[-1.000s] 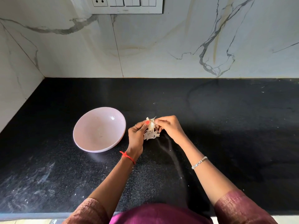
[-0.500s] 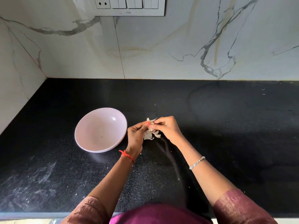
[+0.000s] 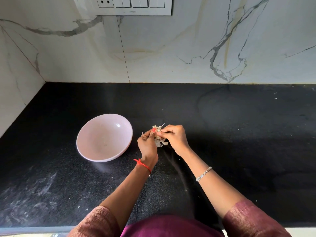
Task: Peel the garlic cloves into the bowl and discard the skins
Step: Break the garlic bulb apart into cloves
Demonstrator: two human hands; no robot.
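A pale pink bowl [image 3: 90, 132] stands on the black counter, left of my hands, with nothing visible inside. My left hand [image 3: 147, 144] and my right hand [image 3: 174, 136] meet just right of the bowl, above the counter. Between their fingertips they pinch a garlic clove [image 3: 158, 130] with papery skin. Loose strips of skin [image 3: 160, 142] hang below the clove between the two hands. Fingers hide most of the clove.
The black counter [image 3: 222, 134] runs wide to the right and toward the marble back wall. A marble side wall closes the left corner. A switch panel [image 3: 133, 6] sits on the back wall. Small skin flecks dot the counter near the front.
Both hands stay together on the clove; the fingers have shifted slightly and the hanging skin strips now hang lower. The bowl has not moved.
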